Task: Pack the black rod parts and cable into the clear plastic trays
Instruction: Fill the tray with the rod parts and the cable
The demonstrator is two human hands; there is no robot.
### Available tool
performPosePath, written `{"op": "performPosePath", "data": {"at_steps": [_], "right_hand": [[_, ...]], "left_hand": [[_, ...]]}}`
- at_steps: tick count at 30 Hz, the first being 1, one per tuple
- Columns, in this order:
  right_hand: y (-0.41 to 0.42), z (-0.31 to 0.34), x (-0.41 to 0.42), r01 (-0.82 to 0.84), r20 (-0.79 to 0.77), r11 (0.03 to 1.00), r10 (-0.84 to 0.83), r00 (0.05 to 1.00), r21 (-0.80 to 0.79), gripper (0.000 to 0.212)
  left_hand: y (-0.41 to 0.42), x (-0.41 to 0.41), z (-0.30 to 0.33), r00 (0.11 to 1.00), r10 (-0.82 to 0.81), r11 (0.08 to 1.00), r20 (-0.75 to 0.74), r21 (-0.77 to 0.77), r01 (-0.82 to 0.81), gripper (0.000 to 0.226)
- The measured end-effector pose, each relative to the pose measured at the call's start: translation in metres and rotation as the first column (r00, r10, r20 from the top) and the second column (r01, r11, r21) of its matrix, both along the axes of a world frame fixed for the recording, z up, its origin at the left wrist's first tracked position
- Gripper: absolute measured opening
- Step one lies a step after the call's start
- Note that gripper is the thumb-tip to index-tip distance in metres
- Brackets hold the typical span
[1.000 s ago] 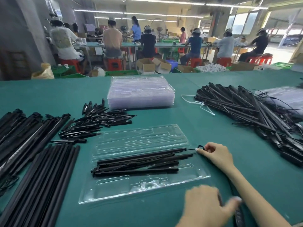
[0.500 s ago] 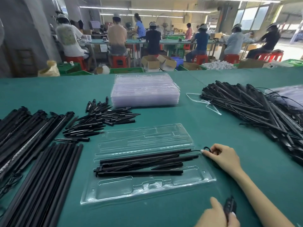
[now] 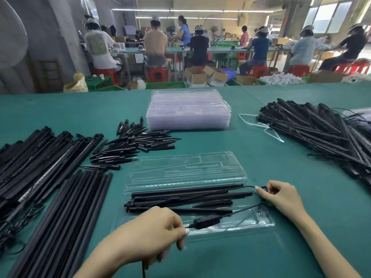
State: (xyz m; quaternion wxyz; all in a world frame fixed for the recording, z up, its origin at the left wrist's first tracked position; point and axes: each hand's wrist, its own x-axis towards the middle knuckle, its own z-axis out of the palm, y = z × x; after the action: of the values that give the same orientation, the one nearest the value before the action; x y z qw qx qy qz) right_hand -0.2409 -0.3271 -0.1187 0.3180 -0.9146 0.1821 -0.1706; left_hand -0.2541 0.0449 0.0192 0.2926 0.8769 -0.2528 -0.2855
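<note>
An open clear plastic tray [image 3: 259,223] lies on the green table in front of me, its lid half [image 3: 186,169] folded back. Several black rod parts [image 3: 180,197] lie across the tray's middle. My left hand [image 3: 148,239] pinches the thin black cable just left of its black inline controller [image 3: 206,221], which lies over the tray's near section. My right hand [image 3: 281,195] pinches a small coil of the same cable [image 3: 265,188] at the tray's right end. From the controller the cable runs up to that coil.
A stack of clear trays [image 3: 188,115] stands at the back centre. Long black rods [image 3: 66,215] and strips [image 3: 40,157] lie at the left, short black spikes [image 3: 136,145] beside them. A heap of rods with cables [image 3: 321,135] fills the right. People work at far tables.
My left hand has come up from the near edge and carried the controller leftward over the tray. My right hand has stayed at the tray's right end with the coil.
</note>
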Motion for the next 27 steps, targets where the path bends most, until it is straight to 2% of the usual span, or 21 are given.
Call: {"op": "performPosePath", "data": {"at_steps": [3,4,5,6,7,8,10,13,15,16,17,18,19,21,22,24,25,27], "right_hand": [[-0.001,0.001,0.0,0.003,0.018,1.0,-0.003,1.0,-0.001,0.038],[-0.002,0.002,-0.001,0.005,0.02,1.0,-0.005,1.0,-0.002,0.037],[-0.002,0.002,-0.001,0.007,0.022,1.0,-0.007,1.0,0.0,0.037],[-0.002,0.002,-0.001,0.006,0.023,1.0,-0.007,1.0,0.002,0.037],[-0.001,0.003,-0.001,0.004,0.023,1.0,-0.004,1.0,0.001,0.037],[-0.001,0.004,-0.001,0.0,0.024,1.0,0.0,1.0,0.0,0.037],[0.0,0.005,-0.001,-0.009,0.025,1.0,0.009,1.0,0.003,0.038],[0.001,0.006,-0.002,-0.018,0.03,1.0,0.018,0.999,0.015,0.04],[0.002,0.007,-0.003,-0.023,0.032,0.999,0.022,0.999,0.03,0.039],[0.002,0.007,-0.003,-0.023,0.031,0.999,0.022,0.999,0.036,0.039],[0.002,0.007,-0.003,-0.023,0.029,0.999,0.022,0.999,0.039,0.039],[0.002,0.007,-0.003,-0.023,0.027,0.999,0.022,0.999,0.041,0.039],[0.003,0.008,-0.003,-0.024,0.024,0.999,0.023,0.999,0.042,0.039],[0.003,0.008,-0.004,-0.023,0.023,0.999,0.022,0.999,0.033,0.039],[0.004,0.009,-0.005,-0.019,0.024,0.999,0.019,1.0,0.027,0.039],[0.005,0.009,-0.005,-0.02,0.026,0.999,0.019,0.999,0.026,0.04],[0.005,0.009,-0.005,-0.024,0.029,0.999,0.023,0.999,0.033,0.041],[0.004,0.009,-0.006,-0.03,0.04,0.999,0.028,0.999,0.045,0.045]], "left_hand": [[0.006,0.0,-0.018,0.997,0.058,0.988,0.055,-0.145,-0.049,0.03],[0.01,-0.003,-0.024,0.996,0.078,0.97,-0.033,-0.228,-0.084,0.029],[0.015,-0.006,-0.028,0.976,0.088,0.939,-0.199,-0.311,-0.148,0.029],[0.021,-0.011,-0.03,0.926,0.059,0.907,-0.374,-0.367,-0.206,0.031],[0.029,-0.017,-0.033,0.876,-0.003,0.895,-0.483,-0.393,-0.213,0.033],[0.037,-0.02,-0.036,0.841,-0.054,0.901,-0.539,-0.39,-0.192,0.033],[0.043,-0.028,-0.039,0.827,-0.126,0.922,-0.548,-0.372,-0.105,0.032],[0.055,-0.033,-0.032,0.771,-0.162,0.96,-0.616,-0.278,-0.02,0.03],[0.07,-0.039,-0.012,0.715,-0.196,0.954,-0.671,-0.3,-0.02,0.035],[0.076,-0.038,0.0,0.716,-0.222,0.954,-0.662,-0.301,0.017,0.034],[0.082,-0.034,0.012,0.81,-0.219,0.967,-0.545,-0.231,0.107,0.032],[0.086,-0.025,0.02,0.911,-0.224,0.974,-0.345,-0.105,0.2,0.029],[0.088,-0.014,0.025,0.962,-0.228,0.969,-0.149,0.061,0.239,0.028],[0.089,0.004,0.027,0.972,-0.193,0.926,0.132,0.352,0.136,0.027],[0.087,0.011,0.026,0.963,-0.159,0.905,0.217,0.422,0.054,0.027],[0.089,0.029,0.009,0.93,-0.159,0.853,0.33,0.52,-0.039,0.031],[0.091,0.038,-0.002,0.921,-0.185,0.813,0.342,0.579,-0.052,0.035],[0.094,0.048,-0.023,0.942,-0.204,0.719,0.266,0.694,-0.041,0.042]]}}
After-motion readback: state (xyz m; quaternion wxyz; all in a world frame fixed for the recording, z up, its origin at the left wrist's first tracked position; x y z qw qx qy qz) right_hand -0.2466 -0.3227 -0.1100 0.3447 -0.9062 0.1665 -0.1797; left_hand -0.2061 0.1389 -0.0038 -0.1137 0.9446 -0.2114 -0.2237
